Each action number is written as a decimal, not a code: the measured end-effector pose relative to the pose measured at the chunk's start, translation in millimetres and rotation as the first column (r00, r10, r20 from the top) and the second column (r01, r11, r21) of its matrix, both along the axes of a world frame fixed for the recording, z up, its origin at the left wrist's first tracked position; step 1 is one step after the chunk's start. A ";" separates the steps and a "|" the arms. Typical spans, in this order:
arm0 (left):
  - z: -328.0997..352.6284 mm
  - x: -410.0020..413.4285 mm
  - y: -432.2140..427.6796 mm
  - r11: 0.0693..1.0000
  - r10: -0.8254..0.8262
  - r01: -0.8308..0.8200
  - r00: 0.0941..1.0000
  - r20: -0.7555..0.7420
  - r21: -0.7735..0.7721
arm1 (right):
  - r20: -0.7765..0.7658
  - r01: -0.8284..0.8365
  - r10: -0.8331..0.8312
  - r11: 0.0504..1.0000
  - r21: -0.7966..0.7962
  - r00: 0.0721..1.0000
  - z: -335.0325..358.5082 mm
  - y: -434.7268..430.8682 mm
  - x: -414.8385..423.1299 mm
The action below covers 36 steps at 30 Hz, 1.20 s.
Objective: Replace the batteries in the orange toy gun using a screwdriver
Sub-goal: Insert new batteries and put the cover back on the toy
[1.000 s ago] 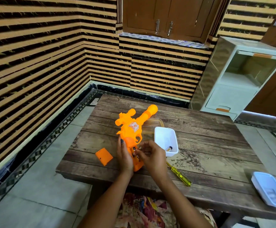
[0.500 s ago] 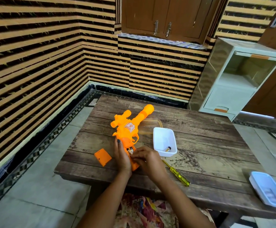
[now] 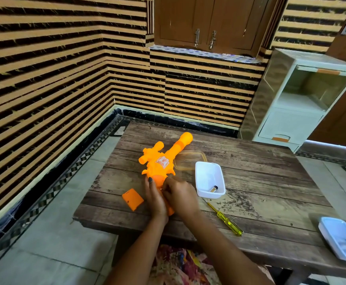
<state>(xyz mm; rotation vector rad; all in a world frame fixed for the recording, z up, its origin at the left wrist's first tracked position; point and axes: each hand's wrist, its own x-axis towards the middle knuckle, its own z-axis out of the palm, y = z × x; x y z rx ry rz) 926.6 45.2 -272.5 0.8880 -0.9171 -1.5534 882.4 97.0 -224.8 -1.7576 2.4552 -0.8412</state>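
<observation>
The orange toy gun (image 3: 162, 161) lies on the wooden table (image 3: 260, 182), barrel pointing away to the right. My left hand (image 3: 154, 197) grips its handle from the left side. My right hand (image 3: 179, 197) presses fingertips into the handle's compartment, which the hands hide; I cannot tell what the fingers pinch. The orange battery cover (image 3: 132, 199) lies loose to the left. A yellow screwdriver (image 3: 225, 220) rests on the table to the right of my right wrist. A white tub (image 3: 209, 178) holds one battery (image 3: 213, 189).
A clear plastic lid (image 3: 189, 162) lies behind the white tub. A pale blue tray (image 3: 342, 240) sits at the table's right front edge. A white plastic cabinet (image 3: 304, 99) stands beyond the table's far right corner. Tiled floor lies to the left.
My right hand has moved in closer over the gun's handle, and the fingers now cover the compartment. The view shifted slightly. The gun, the cover and the screwdriver stay in place.
</observation>
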 end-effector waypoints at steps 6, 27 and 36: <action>4.7 2.5 2.1 0.997 -0.006 0.010 0.998 -0.057 0.073 | 0.217 -0.084 0.064 0.993 0.083 0.974 6.9 -3.4 -11.9; -6.5 2.3 -1.5 0.986 -0.047 0.057 0.997 -0.068 0.156 | -0.165 0.231 -0.165 0.789 0.569 0.972 37.8 15.2 -91.2; 1.9 3.0 0.3 0.991 -0.039 0.045 0.998 -0.044 0.128 | 0.965 0.458 0.155 0.888 -0.043 -0.211 43.4 23.5 -65.7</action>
